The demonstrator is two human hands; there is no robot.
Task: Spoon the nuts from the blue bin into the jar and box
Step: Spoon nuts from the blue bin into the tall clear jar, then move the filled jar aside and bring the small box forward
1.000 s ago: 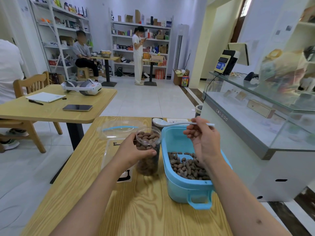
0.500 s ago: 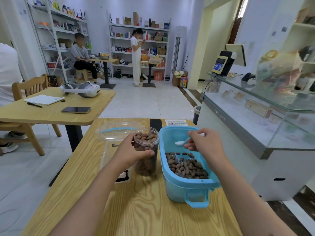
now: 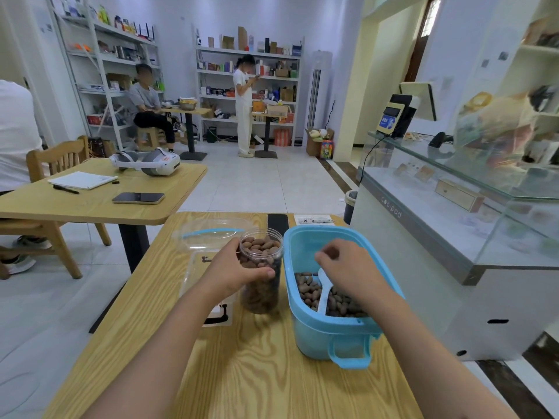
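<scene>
A clear plastic jar (image 3: pixel 262 255), filled with brown nuts almost to its rim, stands upright on the wooden table (image 3: pixel 248 373). My left hand (image 3: pixel 233 270) grips its left side. Right of it sits the blue bin (image 3: pixel 314 331) with brown nuts (image 3: pixel 308 290) on its bottom. My right hand (image 3: pixel 348 267) is inside the bin and holds a white spoon (image 3: pixel 324 290), whose bowl is pushed down into the nuts. A clear plastic box (image 3: pixel 208 240) with a blue stripe lies behind and left of the jar, partly hidden by my left hand.
A glass display counter (image 3: pixel 453 225) runs close along the table's right side. A second wooden table (image 3: pixel 90 204) with a phone, notebook and headset stands to the left. A black strip and a paper slip lie at the table's far edge. Two people are at the back shelves.
My right hand has brought the spoon down from above the bin's rim into the nuts. The left hand and jar have stayed in place.
</scene>
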